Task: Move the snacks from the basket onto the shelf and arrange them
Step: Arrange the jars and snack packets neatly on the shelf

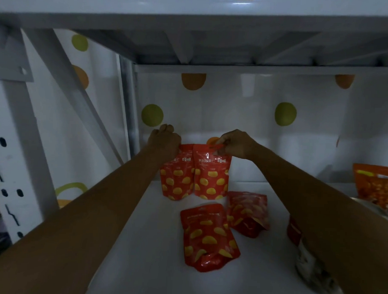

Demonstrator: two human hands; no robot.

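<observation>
Two red snack pouches with yellow spots stand upright side by side at the back of the white shelf (152, 244). My left hand (164, 139) grips the top of the left pouch (176, 179). My right hand (232, 146) pinches the top edge of the right pouch (211, 180). Two more red pouches lie flat in front: one near the middle (207, 235) and one behind it to the right (248, 212). Another red pouch (293, 231) is mostly hidden under my right forearm. The basket is not in view.
An orange snack bag (374, 186) stands at the right edge, with a pale bag (309, 267) under my right arm. The upper shelf board (193, 21) hangs low overhead. A white perforated upright (12, 162) and a slanted brace stand on the left.
</observation>
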